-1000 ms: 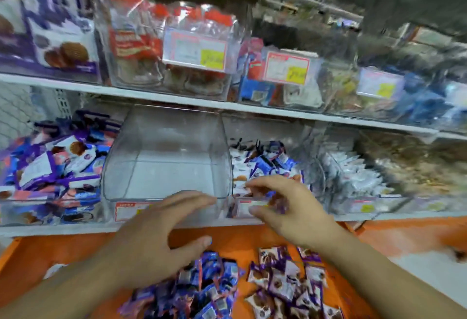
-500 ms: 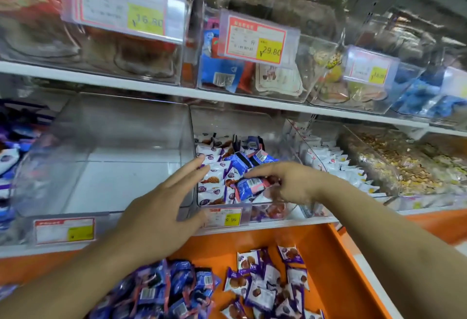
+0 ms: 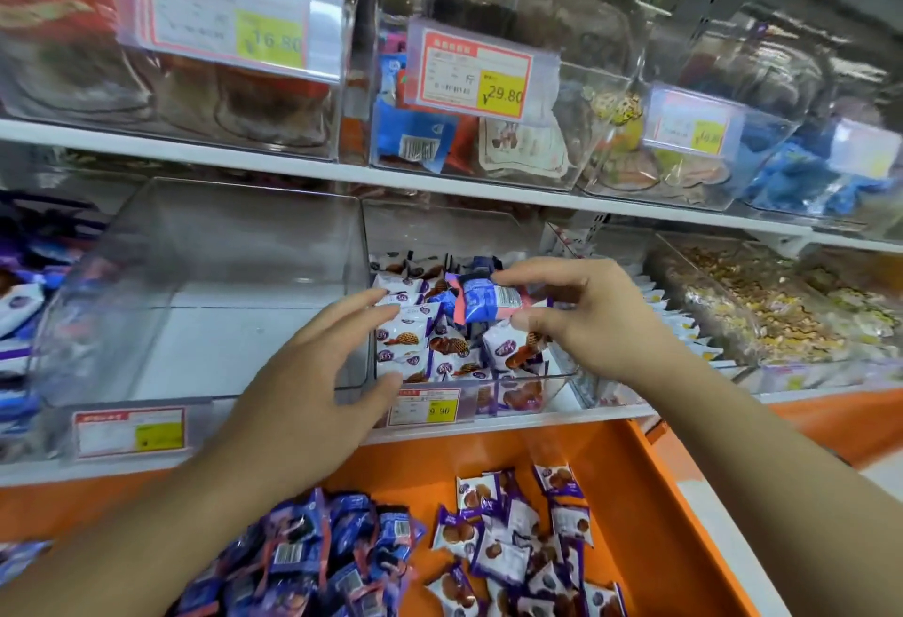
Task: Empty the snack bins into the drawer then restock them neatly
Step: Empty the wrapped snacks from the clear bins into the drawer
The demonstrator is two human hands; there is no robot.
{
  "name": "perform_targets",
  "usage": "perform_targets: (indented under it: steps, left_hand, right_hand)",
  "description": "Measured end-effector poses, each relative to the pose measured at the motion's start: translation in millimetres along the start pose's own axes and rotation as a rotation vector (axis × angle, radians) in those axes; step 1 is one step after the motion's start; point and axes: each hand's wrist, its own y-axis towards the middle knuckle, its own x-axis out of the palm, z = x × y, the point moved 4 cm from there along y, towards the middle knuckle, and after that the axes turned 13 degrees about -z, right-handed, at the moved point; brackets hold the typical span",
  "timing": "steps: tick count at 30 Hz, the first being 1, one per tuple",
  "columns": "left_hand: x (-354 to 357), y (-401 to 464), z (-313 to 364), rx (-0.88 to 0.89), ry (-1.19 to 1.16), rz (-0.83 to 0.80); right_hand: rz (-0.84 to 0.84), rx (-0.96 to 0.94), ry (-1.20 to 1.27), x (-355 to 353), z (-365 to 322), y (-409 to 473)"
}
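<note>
My right hand [image 3: 586, 318] pinches a blue snack packet [image 3: 488, 301] — long axis crosswise — above the half-full bin [image 3: 527, 396]; left hand [image 3: 312, 391] hovers spread, nearer the orange drawer [image 3: 650, 509].

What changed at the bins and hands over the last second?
The right hand went from the bin's front edge into the snack bin and lifted out a blue packet, now pinched in its fingers. The left hand slid right to that bin. The empty bin and drawer contents stayed.
</note>
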Motion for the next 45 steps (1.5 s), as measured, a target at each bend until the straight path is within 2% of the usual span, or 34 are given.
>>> perform_targets:
  steps: [2,5,10,17,20,22,26,28,30,34,38,40,42,45]
  left_hand:
    - [-0.7,-2.9,17.3,0.021,-0.109,0.072]
    - [16.9,-5.9,35.2,-0.064,-0.485,-0.062]
    - [45.8,-34.6,13.2,-0.227,-0.603,-0.051]
    - [62.6,-116.3,-84.7,-0.429,-0.395,-0.177]
    - [70.5,-136.1,-115.2,-0.492,-0.184,-0.323]
    - [74.2,-144.0,-120.3,-0.513,-0.150,-0.378]
    - [71.8,-147.0,-107.8,-0.458,-0.165,-0.379]
    - [68.2,-140.4,-97.0,-0.412,-0.151,-0.368]
    - [64.0,-129.4,-81.3,-0.329,-0.139,-0.350]
    - [44.6,-96.6,-32.3,-0.188,-0.120,-0.266]
    - [16.2,-41.4,1.5,-0.009,-0.044,-0.061]
    - [6.7,-9.5,4.0,0.018,0.026,-0.006]
    - [4.0,17.0,-2.3,-0.015,0.057,-0.022]
    - [10.6,35.1,-15.3,-0.072,0.102,-0.110]
  right_hand:
    - [-0.044,-0.044,0.058,5.5,-13.4,-19.1]
    - [-0.131,-0.087,0.126,31.3,-23.3,-45.9]
    - [-0.216,0.007,0.176,75.8,-2.8,-82.2]
    - [-0.458,0.107,-0.143,117.1,40.1,-102.0]
    - [-0.461,0.202,-0.201,120.5,71.3,-100.9]
    - [-0.438,0.283,-0.239,120.5,99.1,-102.0]
    - [-0.429,0.499,-0.291,116.9,147.5,-113.8]
    - [-0.405,0.549,-0.297,113.0,158.1,-116.7]
    - [-0.360,0.496,-0.292,106.9,147.9,-113.4]
    - [-0.276,0.259,-0.214,86.3,86.8,-95.1]
    - [-0.029,0.091,-0.173,46.1,33.1,-50.9]
    - [0.067,0.055,-0.235,31.8,19.7,-19.7]
    - [0.069,0.072,-0.308,26.6,18.9,15.8]
    - [-0.091,0.180,-0.319,31.8,33.3,68.8]
